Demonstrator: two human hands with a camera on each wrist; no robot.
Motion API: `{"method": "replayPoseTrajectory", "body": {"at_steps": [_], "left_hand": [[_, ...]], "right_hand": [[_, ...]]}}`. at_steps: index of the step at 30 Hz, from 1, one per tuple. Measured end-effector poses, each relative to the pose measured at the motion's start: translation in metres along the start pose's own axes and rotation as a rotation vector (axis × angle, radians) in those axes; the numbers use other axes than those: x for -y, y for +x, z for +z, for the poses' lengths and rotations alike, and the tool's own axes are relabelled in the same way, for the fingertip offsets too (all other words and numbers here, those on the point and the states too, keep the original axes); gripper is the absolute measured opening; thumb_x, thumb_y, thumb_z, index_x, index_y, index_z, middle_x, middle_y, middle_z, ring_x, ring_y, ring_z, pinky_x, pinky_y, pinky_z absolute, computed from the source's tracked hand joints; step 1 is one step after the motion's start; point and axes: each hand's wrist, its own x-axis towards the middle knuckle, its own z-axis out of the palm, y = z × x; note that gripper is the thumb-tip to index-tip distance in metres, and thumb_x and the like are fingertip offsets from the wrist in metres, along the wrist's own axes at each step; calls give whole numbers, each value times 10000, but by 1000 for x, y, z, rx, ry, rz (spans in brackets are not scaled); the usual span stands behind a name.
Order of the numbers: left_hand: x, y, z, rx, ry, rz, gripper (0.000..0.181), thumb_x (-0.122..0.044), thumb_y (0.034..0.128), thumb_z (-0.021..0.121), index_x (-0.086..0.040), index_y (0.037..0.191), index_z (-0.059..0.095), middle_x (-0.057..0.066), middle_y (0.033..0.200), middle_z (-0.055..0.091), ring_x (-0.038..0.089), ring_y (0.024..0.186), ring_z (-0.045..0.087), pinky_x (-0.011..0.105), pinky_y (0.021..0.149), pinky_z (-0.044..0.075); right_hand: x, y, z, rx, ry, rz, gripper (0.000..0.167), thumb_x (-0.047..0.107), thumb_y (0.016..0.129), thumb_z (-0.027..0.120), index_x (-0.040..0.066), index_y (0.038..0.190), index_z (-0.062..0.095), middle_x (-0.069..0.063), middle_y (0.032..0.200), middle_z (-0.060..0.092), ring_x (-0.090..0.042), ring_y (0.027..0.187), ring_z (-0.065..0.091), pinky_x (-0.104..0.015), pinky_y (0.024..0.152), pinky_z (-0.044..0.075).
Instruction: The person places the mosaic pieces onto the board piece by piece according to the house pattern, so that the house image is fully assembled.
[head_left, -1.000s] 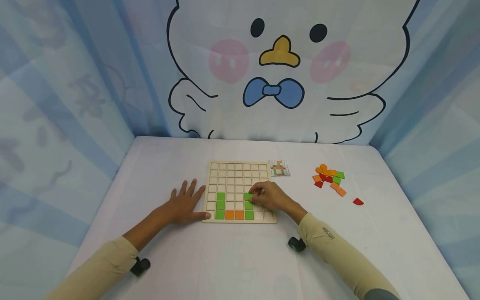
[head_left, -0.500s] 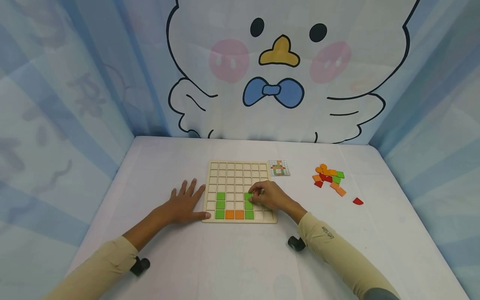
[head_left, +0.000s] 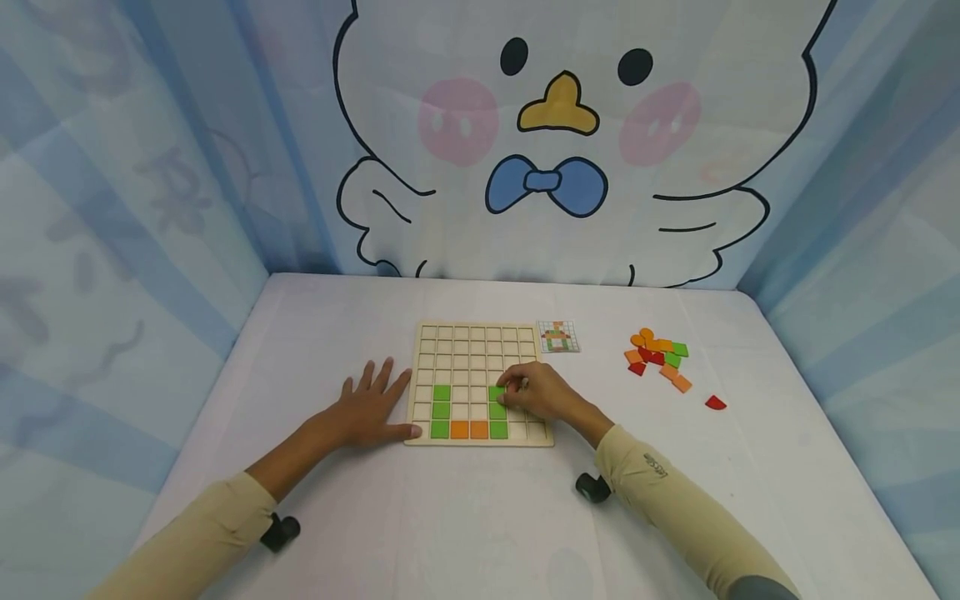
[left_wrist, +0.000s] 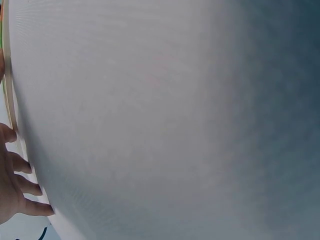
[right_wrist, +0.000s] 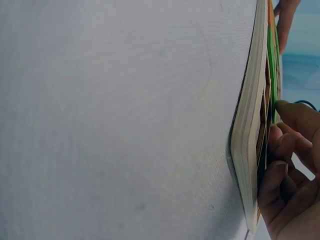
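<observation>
A wooden grid board lies on the table, with green square tiles in two columns and orange square tiles between them in the bottom row. My left hand lies with spread fingers against the board's left side, its thumb on the lower left corner. My right hand is over the board's right part, fingers curled, thumb and forefinger at the top green tile of the right column. Its fingertips partly cover that tile. In the right wrist view, the thumb meets the green tile's edge.
A small pattern card lies at the board's upper right corner. Farther right is a loose pile of orange, red and green pieces, with a red quarter-round piece apart from it. A printed cloth wall rises behind the table.
</observation>
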Motion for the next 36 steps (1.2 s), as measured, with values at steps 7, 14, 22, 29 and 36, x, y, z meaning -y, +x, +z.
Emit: {"method": "replayPoseTrajectory", "body": {"at_steps": [7, 14, 22, 29, 36], "left_hand": [[-2, 0, -1, 10, 8, -4, 1056, -757, 862, 555, -118, 1616, 183, 267, 1663, 48, 547, 1506, 18, 766, 1119, 144], [-2, 0, -2, 6, 11, -4, 1058, -755, 861, 559, -107, 1613, 192, 280, 1658, 59, 561, 1499, 32, 776, 1107, 155], [-1, 1, 0, -4, 25, -8, 1066, -774, 855, 545, -108, 1611, 199, 281, 1658, 65, 564, 1498, 43, 779, 1101, 164], [-2, 1, -1, 5, 29, -16, 1060, -763, 858, 551, -115, 1614, 190, 277, 1660, 54, 559, 1501, 34, 774, 1109, 157], [-4, 1, -2, 15, 16, -21, 1057, -757, 857, 561, -124, 1616, 186, 282, 1658, 47, 564, 1498, 21, 776, 1110, 142]], "right_hand": [[-1, 0, 0, -2, -1, 4, 191, 198, 899, 758, 117, 1071, 739, 49, 806, 655, -99, 697, 552, -273, 686, 463], [-1, 0, 0, -8, -9, 6, 194, 208, 897, 762, 121, 1070, 740, 58, 804, 649, -96, 710, 550, -277, 708, 461], [0, -8, -5, -26, 18, -38, 211, 225, 910, 753, 117, 1090, 728, 54, 850, 667, -101, 768, 572, -285, 742, 478], [-7, -15, -11, -68, 17, -27, 213, 207, 916, 739, 105, 1102, 725, 49, 872, 667, -103, 716, 539, -250, 678, 464], [-17, -27, -22, -92, 35, -3, 208, 198, 918, 726, 99, 1101, 722, 32, 881, 664, -115, 722, 525, -238, 651, 456]]}}
